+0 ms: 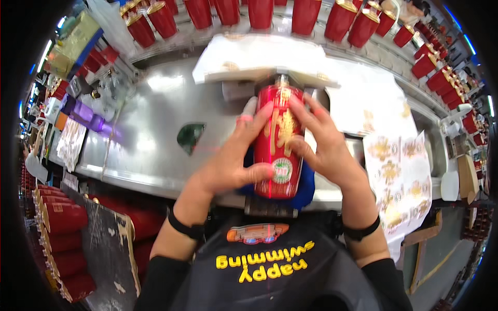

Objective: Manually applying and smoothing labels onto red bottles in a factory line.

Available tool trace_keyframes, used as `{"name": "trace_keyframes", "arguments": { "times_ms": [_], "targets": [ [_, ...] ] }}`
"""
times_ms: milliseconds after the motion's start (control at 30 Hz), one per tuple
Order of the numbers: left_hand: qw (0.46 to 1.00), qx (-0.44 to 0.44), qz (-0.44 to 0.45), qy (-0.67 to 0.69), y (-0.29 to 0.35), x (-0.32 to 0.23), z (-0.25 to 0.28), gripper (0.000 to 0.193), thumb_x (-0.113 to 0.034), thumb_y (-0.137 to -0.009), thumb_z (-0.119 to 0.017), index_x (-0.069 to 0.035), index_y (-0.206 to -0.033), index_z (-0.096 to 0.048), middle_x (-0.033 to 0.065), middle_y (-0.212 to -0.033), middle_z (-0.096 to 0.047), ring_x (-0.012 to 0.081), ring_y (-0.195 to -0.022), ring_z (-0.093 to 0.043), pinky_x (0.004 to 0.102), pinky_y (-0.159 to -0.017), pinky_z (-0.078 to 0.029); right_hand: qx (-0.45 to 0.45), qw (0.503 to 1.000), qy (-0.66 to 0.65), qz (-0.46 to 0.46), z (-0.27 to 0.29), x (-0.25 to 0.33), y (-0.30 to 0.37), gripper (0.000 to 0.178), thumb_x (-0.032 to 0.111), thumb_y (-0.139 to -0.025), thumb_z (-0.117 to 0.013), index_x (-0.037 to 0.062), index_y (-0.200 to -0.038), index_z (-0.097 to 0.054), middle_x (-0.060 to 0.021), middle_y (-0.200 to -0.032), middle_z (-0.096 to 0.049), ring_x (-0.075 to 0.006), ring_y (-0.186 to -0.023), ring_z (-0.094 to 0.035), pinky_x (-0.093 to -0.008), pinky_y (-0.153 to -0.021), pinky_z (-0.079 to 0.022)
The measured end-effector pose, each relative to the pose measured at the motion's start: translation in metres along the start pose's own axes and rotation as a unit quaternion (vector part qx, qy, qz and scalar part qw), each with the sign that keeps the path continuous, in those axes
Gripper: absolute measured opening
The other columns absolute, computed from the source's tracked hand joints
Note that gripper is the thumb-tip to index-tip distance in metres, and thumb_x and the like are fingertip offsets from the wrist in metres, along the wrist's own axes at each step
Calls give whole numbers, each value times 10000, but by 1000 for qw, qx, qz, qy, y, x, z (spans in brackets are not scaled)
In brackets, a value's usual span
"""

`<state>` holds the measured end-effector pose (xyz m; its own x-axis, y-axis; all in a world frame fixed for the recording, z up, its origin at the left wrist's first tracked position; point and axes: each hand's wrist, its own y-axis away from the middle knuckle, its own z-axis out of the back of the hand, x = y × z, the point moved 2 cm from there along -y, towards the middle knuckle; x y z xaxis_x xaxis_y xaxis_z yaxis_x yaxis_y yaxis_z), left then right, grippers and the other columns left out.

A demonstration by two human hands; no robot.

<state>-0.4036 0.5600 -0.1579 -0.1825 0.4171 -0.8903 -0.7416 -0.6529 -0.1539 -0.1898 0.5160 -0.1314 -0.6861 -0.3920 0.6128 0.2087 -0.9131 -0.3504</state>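
A glossy red bottle (265, 150) with gold decoration and a round green-and-white emblem lies in front of me, its neck pointing away. My left hand (236, 147) presses on its left side, thumb low near the emblem and fingers higher up. On the other side, my right hand (328, 142) holds the upper part, its fingertips resting on the gold pattern. Beneath the bottle a blue cloth (306, 193) shows at the edges. The bottle's underside is hidden.
White sheets with gold motifs (399, 176) lie to the right, and more white paper (259, 54) lies beyond the bottle. A dark green piece (190, 137) is on the metal table (150, 124). Red bottles (261, 13) line the far side; a purple bottle (85, 115) is at left.
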Motion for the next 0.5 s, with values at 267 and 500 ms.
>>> {"name": "trace_keyframes", "arguments": {
  "times_ms": [267, 500],
  "targets": [
    [999, -16, -35, -1, 8, 5, 2, 1002, -477, -765, -742, -110, -1526, -204, 301, -1545, -108, 407, -1452, -125, 448, -1159, -148, 28, 999, 20, 1, -8, 6, -1, 648, 363, -878, -653, 106, -1423, -415, -310, -1365, -393, -465, -1185, -467, -480, -1007, -401],
    [998, -37, -56, -16, 7, 11, 8, 1015, -461, -752, -756, -122, -1530, -200, 259, -1367, -386, 381, -1277, -382, 434, -1092, -277, -49, 992, 101, 59, 19, 22, -24, 552, 173, -818, -718, -19, -1279, -482, -286, -1222, -533, -430, -1073, -564, -430, -885, -494]
  ]
}}
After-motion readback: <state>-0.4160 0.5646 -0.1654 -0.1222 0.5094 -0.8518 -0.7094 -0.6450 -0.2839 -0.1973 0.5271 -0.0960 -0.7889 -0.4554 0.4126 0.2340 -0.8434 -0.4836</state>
